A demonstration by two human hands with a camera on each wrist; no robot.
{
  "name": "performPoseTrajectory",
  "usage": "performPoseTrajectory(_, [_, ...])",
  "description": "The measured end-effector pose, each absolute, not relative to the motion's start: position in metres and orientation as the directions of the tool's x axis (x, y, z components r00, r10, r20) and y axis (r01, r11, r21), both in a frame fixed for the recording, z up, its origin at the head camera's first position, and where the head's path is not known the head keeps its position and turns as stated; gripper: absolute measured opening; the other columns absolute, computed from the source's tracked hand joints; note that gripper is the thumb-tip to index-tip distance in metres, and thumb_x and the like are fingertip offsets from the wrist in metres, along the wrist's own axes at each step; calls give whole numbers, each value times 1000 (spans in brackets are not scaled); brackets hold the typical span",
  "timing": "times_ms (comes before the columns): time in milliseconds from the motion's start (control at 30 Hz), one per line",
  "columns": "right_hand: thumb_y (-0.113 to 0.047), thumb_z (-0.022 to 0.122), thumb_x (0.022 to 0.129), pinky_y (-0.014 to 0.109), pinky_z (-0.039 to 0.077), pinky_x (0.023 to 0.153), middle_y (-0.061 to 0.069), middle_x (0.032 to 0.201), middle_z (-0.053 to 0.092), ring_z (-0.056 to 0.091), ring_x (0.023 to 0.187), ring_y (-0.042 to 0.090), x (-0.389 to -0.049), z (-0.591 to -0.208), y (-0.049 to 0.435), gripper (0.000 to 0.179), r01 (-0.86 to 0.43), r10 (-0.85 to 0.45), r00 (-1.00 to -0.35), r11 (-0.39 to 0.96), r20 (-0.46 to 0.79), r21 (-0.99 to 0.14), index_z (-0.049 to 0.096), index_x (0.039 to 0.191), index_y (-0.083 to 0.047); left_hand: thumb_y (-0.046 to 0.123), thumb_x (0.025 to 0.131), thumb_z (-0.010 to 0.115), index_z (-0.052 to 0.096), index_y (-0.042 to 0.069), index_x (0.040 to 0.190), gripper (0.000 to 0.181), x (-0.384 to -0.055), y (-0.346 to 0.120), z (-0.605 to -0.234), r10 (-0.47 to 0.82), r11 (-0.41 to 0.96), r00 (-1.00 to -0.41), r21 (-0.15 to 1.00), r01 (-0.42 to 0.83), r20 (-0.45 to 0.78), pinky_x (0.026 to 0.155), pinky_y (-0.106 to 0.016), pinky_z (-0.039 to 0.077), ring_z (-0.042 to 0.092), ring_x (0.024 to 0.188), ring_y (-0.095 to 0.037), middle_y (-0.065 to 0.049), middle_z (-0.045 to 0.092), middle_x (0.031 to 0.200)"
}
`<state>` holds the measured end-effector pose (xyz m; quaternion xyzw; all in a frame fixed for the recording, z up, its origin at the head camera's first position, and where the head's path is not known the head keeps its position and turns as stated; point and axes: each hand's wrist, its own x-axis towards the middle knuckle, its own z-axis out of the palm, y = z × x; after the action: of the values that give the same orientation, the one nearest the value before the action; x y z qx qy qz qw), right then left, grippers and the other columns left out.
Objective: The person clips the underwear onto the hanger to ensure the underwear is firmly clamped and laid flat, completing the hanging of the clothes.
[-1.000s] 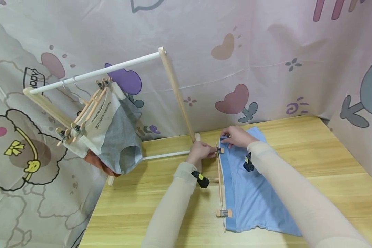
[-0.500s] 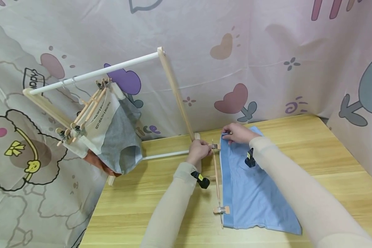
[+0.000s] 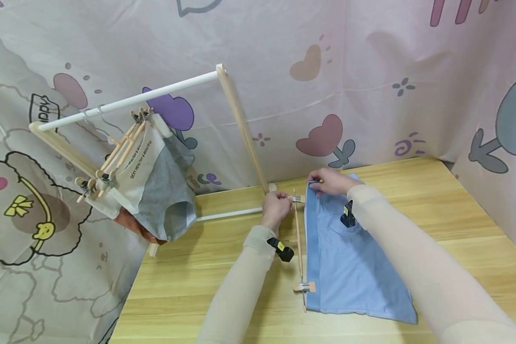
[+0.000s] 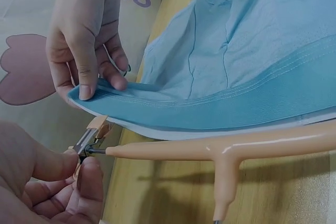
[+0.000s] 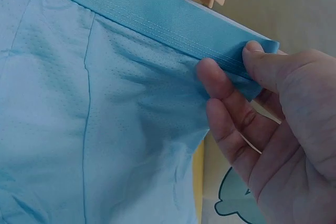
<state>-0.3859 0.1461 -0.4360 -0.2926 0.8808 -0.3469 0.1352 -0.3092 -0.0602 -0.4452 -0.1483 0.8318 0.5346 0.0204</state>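
A pair of blue underpants (image 3: 348, 267) lies on the table with its darker waistband (image 3: 313, 248) along a clip hanger (image 3: 298, 239). My left hand (image 3: 276, 210) pinches the hanger's far clip (image 4: 86, 140) between thumb and fingers. That clip's tip sits right at the waistband edge in the left wrist view. My right hand (image 3: 332, 183) pinches the far corner of the waistband, thumb on top; its other fingers are loosely bent in the right wrist view. Toward the table front, the hanger's near clip (image 3: 304, 286) overlaps the waistband edge.
On the left stands a wooden rack with a white rail (image 3: 133, 100). From it hang clip hangers with grey-and-white underpants (image 3: 165, 191) and a rust-coloured piece (image 3: 133, 225) behind. A printed curtain (image 3: 258, 38) closes off the table's (image 3: 447, 205) back.
The hanger has shifted left and slightly back, so its far clip has gone from overlapping the waistband to its edge. My right hand has moved the waistband corner slightly toward the back.
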Motion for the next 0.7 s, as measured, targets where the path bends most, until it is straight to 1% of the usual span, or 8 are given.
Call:
performPoseTrajectory(67, [-9,60,109,34,55,81,14,104,73,73,82,26,-386,-434,147,10,-424,-613,-789,584,-34,-692,68,111,-3,6,99,73,75,3,103,5,-309,-60,-444,-224,380,-955,885,-269,-194,73,-29,59,65,76,-14,-4,69,89])
performPoseTrajectory(167, [-10,59,110,36,53,82,13,99,72,71,82,25,-387,-433,148,10,-432,-619,-785,584,-32,-687,68,111,-4,4,99,73,74,2,103,5,-310,-61,-443,-217,350,-954,895,-276,-209,82,-38,63,66,76,-13,-4,68,89])
performPoseTrajectory(300, [-11,58,111,35,51,81,11,96,71,70,83,25,-387,-432,148,11,-429,-616,-787,593,-40,-682,67,111,-4,2,99,72,74,-1,104,6,-310,-60,-442,-198,306,-956,912,-272,-219,92,-46,63,66,76,-14,-5,67,89])
performPoseTrajectory(400, [-11,58,111,35,51,81,11,96,71,70,84,26,-387,-432,148,11,-424,-609,-792,601,-44,-678,66,112,-4,2,99,72,74,-1,104,7,-310,-60,-441,-188,298,-959,918,-263,-214,93,-47,63,65,76,-13,-4,67,88])
performPoseTrajectory(500, [-11,58,111,37,52,83,12,96,72,71,84,26,-387,-430,146,12,-420,-604,-796,608,-48,-674,67,114,-3,3,99,72,74,-1,104,7,-311,-59,-442,-185,304,-960,917,-258,-209,92,-46,63,64,75,-12,-3,66,86])
performPoseTrajectory(700, [-12,58,111,40,51,86,13,88,72,69,81,26,-387,-426,143,14,-444,-613,-789,600,-27,-665,67,115,-3,3,100,71,74,-1,104,6,-311,-59,-444,-176,308,-962,916,-257,-211,93,-48,63,67,78,-16,-4,65,86])
